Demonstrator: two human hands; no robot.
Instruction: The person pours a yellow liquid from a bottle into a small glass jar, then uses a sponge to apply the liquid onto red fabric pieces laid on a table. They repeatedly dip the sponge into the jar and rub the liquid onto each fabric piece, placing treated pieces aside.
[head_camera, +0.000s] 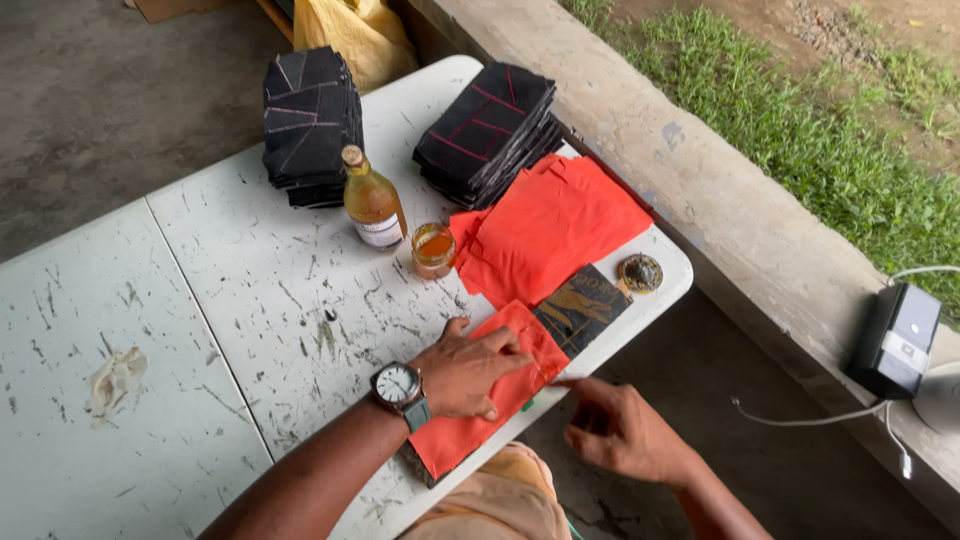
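Two hands work: left hand (468, 372) fingers flat, pressing orange cloth (500, 390); right hand (620, 432) fingers pinch its edge.

Left half of the bench (150, 300) lies open; bottle (373, 205), jar (433, 249), black stacks (310, 125) and red cloths (550, 225) crowd the far-right corner, apparently leaving narrow gaps.

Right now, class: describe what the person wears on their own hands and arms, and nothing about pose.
Both forearms are bare, no sleeves or gloves. The left hand has a wristwatch with a round white dial, silver case and grey-green strap. The right hand shows nothing worn.
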